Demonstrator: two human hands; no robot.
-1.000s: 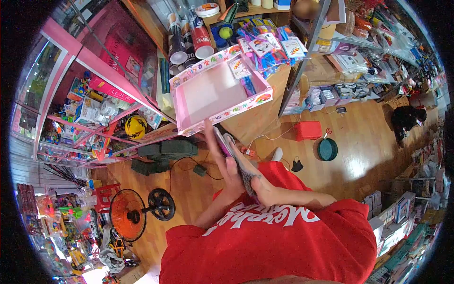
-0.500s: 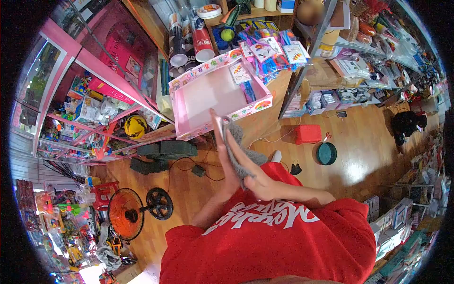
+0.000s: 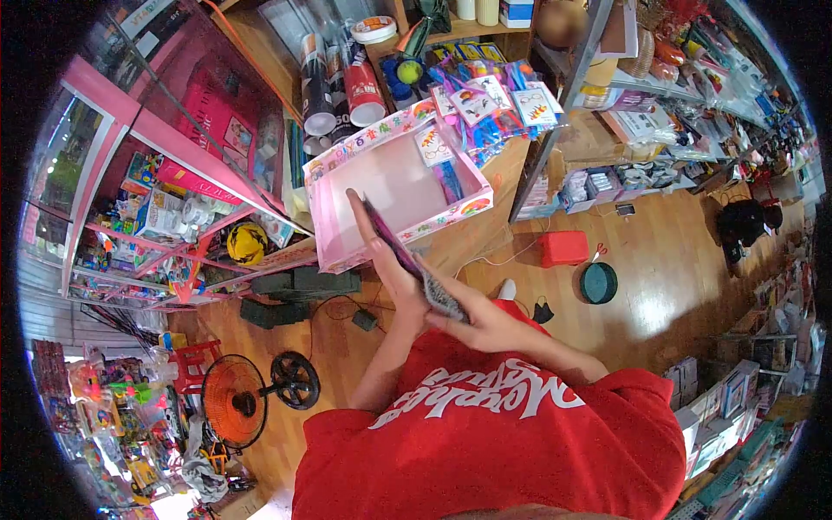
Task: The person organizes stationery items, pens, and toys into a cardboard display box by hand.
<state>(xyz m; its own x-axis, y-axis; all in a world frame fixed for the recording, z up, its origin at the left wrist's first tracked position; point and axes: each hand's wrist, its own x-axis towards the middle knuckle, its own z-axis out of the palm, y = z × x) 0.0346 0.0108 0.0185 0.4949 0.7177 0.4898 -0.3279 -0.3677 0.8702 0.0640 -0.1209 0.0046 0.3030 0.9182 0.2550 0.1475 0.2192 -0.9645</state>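
A thin flat dark-purple item, seen almost edge-on, is held upright between my hands. Against one side lies my left hand, its fingers stretched up along it. My right hand presses a grey fuzzy cloth to the lower part of the other side. What kind of thing the flat item is cannot be made out from this angle. Just beyond my hands is an open pink-and-white printed box, tilted in view. A bagged packet with a white card sits in its right end.
Several bagged colourful packets are piled beside the box. Upright cylinders and a tape roll stand behind. On the floor are an orange fan, a red box and a green round bin. Stocked shelves line both sides.
My hands have shifted left and tilted, and the purple edge of the flat item now shows. The cloth has slid down between the palms. The box appears slightly lower and farther left.
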